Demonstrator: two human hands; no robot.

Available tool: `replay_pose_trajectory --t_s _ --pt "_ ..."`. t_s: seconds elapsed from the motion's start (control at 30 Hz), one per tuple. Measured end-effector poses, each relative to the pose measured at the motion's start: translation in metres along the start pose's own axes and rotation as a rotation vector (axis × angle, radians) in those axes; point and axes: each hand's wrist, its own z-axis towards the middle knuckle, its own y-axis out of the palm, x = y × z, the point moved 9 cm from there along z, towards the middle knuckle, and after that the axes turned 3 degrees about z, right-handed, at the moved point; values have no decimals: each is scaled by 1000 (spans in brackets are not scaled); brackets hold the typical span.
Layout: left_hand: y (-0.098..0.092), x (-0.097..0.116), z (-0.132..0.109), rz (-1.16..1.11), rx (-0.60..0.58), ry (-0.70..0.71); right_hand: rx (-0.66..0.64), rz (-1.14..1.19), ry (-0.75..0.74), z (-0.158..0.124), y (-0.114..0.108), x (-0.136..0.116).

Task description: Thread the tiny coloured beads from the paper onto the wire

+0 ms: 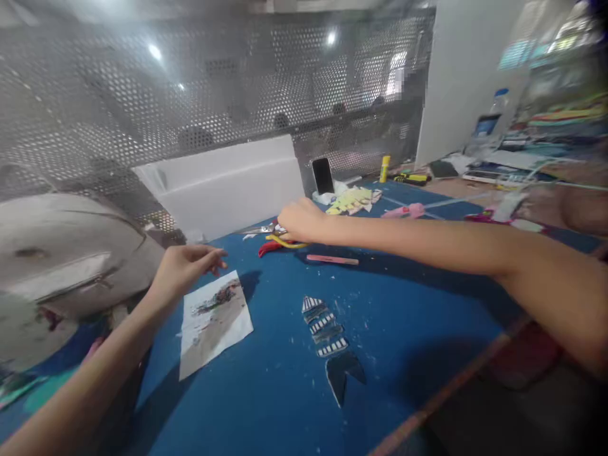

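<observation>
My right hand point(300, 220) reaches across to the back of the blue table, its fingers closed over the handle end of a pair of scissors point(256, 229). The blades point left. Right under that hand lie a red-handled tool point(270, 247) and a yellow curved piece point(287, 243). My left hand point(187, 269) hovers with loosely bent fingers and nothing in them, just above a white sheet with dark smudges point(216, 323). Flat in the middle lies a fish shape of cut dark and striped pieces point(327, 339), with a forked tail.
A pink pen-like stick point(332, 259) lies before my right forearm. Farther back are a white folded board point(232, 190), a phone point(323, 176), yellow paper pieces point(354, 200), a glue stick point(384, 169) and a cutter knife point(411, 179). A pale bag point(71, 253) stands left.
</observation>
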Motion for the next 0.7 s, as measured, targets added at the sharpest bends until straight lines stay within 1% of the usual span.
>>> replay_pose_trajectory --t_s 0.13,0.27,0.33,0.4,0.5,0.57,0.63,0.7 --pt "3 7 -3 -73 39 39 -63 54 -15 -11 23 -4" --pt "8 10 -8 -193 124 74 -97 150 -43 -13 49 -14" --pt "11 10 -12 -273 167 77 -99 219 -51 -11 55 -17" --pt "13 11 -17 -365 200 75 -60 306 -62 -9 47 -20" --pt "20 15 -26 -515 218 64 42 482 -117 -12 17 -27" --pt "28 18 -32 -613 211 40 63 620 -181 -19 -1 -36" --pt "39 22 -37 -698 187 -3 60 769 -234 -29 -13 -44" --pt "53 28 -44 -757 142 -46 -2 1261 -268 -39 -16 -50"
